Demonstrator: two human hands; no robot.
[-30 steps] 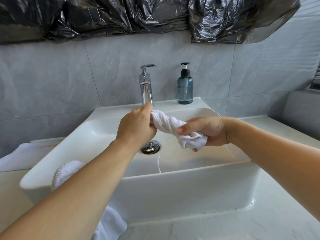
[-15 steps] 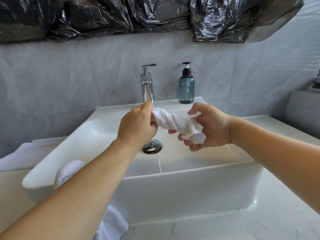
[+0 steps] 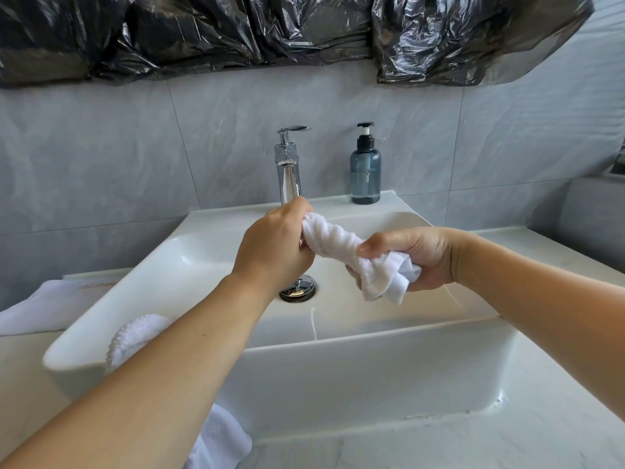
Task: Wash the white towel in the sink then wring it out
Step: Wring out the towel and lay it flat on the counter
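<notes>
From the head camera, you held the white towel (image 3: pixel 333 240) twisted into a tight rope above the basin of the sink (image 3: pixel 372 333), stretched between your two hands. Your left hand (image 3: pixel 274 247) was curled round the towel's upper end, knuckles toward the camera, just in front of the chrome faucet (image 3: pixel 287 170). Your right hand (image 3: pixel 419 253) gripped the lower end, thumb pressed across the twist, with a loose bunch of cloth spilling out below your palm. The two hands were apart, with a short span of twisted cloth showing between them, and the towel sloped down from left to right.

Below your left hand the chrome drain plug (image 3: pixel 298 289) sat in the bottom of the basin, and a thin trickle of water (image 3: pixel 314 321) ran along the basin floor toward the front wall. Whether water was coming from the faucet, you could not tell from this view, since your left hand covered the spout.

A blue pump bottle (image 3: pixel 365 174) stood on the back ledge of the sink, to the right of the faucet. A second white towel (image 3: pixel 135 333) hung over the sink's front left rim, partly hidden by your left forearm. A folded white cloth (image 3: pixel 50 306) lay on the counter (image 3: pixel 507 441) to the left of the sink. Black plastic sheeting (image 3: pixel 270 28) hung across the grey tiled wall (image 3: pixel 101 157) above.
</notes>
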